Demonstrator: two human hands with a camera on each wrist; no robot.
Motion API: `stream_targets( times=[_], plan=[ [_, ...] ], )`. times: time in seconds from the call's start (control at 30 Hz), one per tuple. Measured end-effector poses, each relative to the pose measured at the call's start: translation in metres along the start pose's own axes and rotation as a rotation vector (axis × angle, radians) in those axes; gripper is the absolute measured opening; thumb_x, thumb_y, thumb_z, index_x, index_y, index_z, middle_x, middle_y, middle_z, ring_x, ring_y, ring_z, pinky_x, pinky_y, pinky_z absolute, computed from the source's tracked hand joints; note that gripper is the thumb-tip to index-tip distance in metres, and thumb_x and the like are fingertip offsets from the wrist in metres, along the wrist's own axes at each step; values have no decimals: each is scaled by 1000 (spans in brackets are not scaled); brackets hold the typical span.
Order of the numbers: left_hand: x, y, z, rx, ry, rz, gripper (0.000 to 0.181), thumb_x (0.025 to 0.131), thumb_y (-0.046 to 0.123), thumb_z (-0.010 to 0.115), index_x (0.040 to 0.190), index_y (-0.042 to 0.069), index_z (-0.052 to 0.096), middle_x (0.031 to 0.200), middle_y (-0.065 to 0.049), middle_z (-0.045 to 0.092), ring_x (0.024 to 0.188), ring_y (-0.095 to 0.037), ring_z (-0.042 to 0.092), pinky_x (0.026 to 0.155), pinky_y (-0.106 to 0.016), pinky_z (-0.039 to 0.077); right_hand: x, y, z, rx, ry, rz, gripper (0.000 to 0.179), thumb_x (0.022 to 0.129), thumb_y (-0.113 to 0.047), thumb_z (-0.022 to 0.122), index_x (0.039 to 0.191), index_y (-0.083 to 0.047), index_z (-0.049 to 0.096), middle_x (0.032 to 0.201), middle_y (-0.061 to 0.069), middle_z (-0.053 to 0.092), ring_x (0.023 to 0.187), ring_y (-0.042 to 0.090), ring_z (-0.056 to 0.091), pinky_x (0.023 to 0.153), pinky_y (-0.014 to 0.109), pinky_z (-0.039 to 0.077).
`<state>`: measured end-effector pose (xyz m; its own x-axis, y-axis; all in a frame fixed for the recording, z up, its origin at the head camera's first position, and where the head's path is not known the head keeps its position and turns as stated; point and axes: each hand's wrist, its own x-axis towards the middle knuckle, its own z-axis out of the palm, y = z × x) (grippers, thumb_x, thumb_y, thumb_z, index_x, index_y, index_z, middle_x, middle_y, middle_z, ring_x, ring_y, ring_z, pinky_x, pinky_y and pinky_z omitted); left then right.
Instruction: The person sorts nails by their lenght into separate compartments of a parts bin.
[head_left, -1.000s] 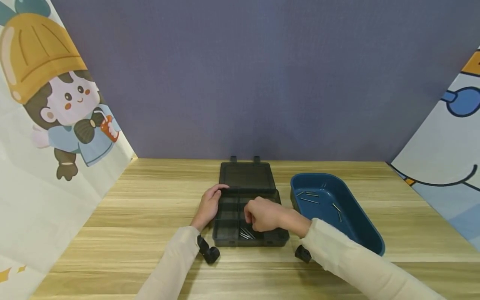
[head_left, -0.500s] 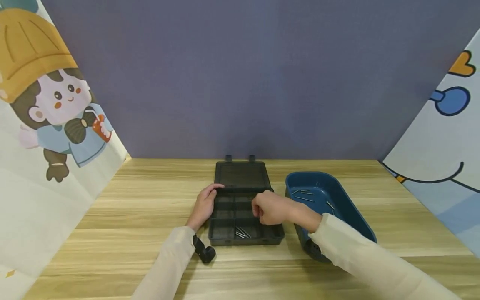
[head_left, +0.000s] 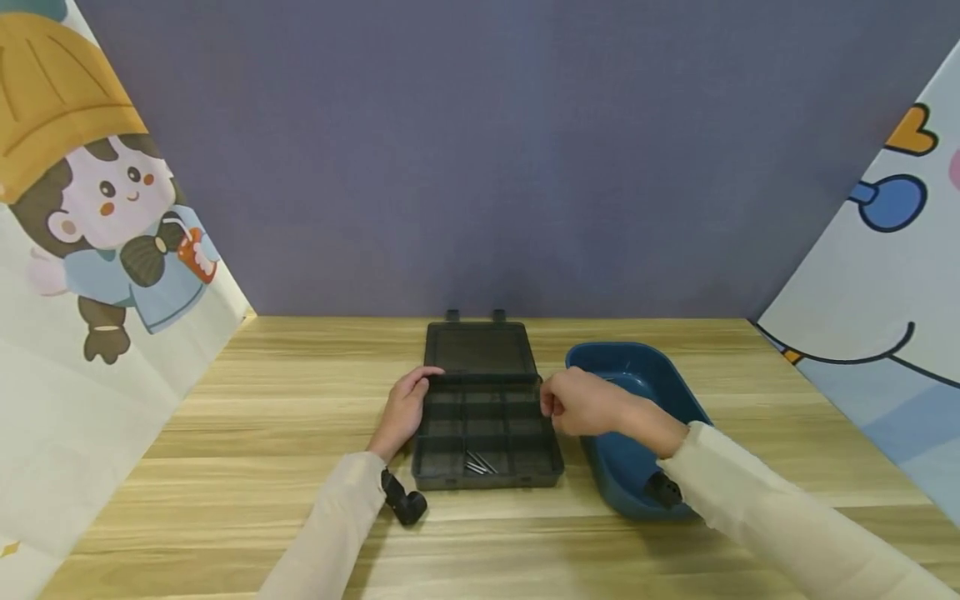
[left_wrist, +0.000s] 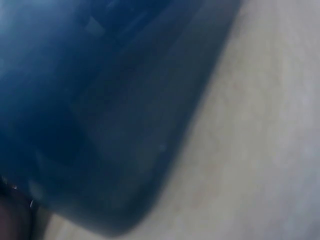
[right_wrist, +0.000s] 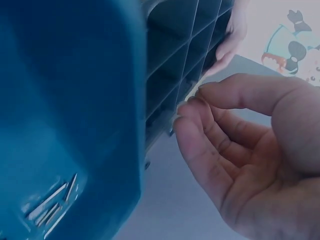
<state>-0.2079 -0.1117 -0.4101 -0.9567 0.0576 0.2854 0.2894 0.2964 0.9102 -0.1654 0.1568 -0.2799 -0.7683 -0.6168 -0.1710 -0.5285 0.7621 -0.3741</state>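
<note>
Slim silvery metal pins (right_wrist: 47, 201), probably light, stiff, slippery, best pinched mid-shaft, lie in the blue plastic tray (head_left: 618, 487) and dark translucent compartment box (head_left: 487, 482). Left hand (head_left: 402, 408), forefinger extended, rests on the box; right hand (head_left: 581, 404), fingertips together, holding what I cannot tell.

2 hands (head_left: 403, 412) (head_left: 583, 403); 1 div. box (head_left: 487, 482); 1 tray (head_left: 624, 479); approx. 4 box pins (head_left: 478, 464), approx. 5 tray pins (right_wrist: 47, 200).

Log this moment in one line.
left hand: touches box; right hand: near box, fingers curled; lid: open; pins: in front-middle compartment and tray
</note>
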Motion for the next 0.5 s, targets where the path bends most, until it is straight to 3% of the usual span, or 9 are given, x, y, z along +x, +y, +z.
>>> stream_targets(
  times=[0.17, 0.4, 0.5],
  plan=[
    [0, 0, -1, -16, 5, 6, 30, 99, 2, 38, 116, -2, 62, 129, -23, 57, 129, -36, 46, 108, -52, 32, -6, 10, -9, -21, 26, 9, 9, 83, 2, 58, 84, -6, 63, 68, -1, 55, 54, 8, 43, 55, 23, 39],
    [-1, -3, -1, 18, 26, 109, 31, 99, 7, 37, 113, 1, 64, 123, -24, 59, 123, -37, 50, 102, -52, 37, -13, 25, -19, -37, 28, 19, 11, 85, 1, 56, 89, -6, 65, 75, 0, 59, 59, 9, 45, 59, 25, 41],
    [-2, -2, 0, 11, 15, 73, 31, 99, 5, 37, 114, 0, 63, 126, -23, 58, 125, -37, 49, 104, -52, 36, -15, 33, -22, -24, 31, 27, 11, 85, 0, 56, 90, -5, 65, 74, 0, 60, 58, 8, 46, 58, 25, 41]
  ],
)
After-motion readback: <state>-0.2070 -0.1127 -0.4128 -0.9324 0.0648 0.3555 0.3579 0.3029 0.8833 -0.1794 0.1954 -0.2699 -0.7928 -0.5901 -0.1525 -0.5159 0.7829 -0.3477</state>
